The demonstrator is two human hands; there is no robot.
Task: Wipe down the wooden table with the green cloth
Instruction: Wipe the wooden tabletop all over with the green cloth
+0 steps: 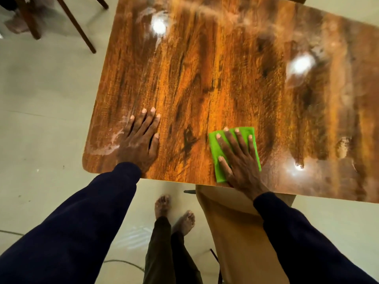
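I was mid-wipe: my right hand (241,162) pressed the folded bright green cloth (216,149) flat against the glossy brown wooden table (205,68), just inside its near edge, fingers (231,140) straight and spread, curled round nothing. My left hand (139,138) lay flat and empty toward the table's near-left corner, beside whitish wet smears (106,145). Next, I judged, the cloth should sweep toward that corner under firm, even pressure.
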